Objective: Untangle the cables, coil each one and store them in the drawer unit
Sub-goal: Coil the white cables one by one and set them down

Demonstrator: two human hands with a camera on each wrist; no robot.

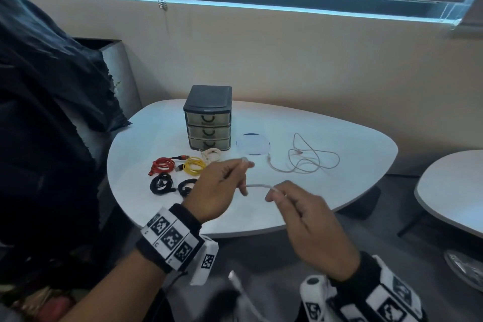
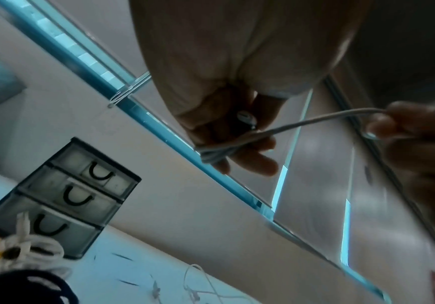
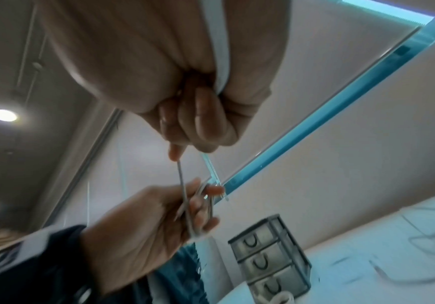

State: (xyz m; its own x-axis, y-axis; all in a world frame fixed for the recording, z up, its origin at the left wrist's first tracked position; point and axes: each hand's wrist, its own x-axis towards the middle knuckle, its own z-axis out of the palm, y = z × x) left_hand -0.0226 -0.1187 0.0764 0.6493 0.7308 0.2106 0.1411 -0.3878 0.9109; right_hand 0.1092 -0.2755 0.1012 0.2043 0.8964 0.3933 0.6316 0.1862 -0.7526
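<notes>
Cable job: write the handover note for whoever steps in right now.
Left hand: white cable wound round its fingers, coil half made.
Right hand: pinches the same cable, feeding it across.
On the table: coiled red cable, yellow cable, cream cable and two black cables; one loose beige cable by the drawer unit.
Done: five coiled.
Left: finish this coil, coil the loose one, store all; drawers closed.

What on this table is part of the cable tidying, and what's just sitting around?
Part of the job:
- white cable being wound round the left hand, fed by the right hand
- loose beige cable
- coiled red, yellow, cream and two black cables
- drawer unit, drawers closed

Lying about:
- round white disc
- dark cloth at the left
</notes>
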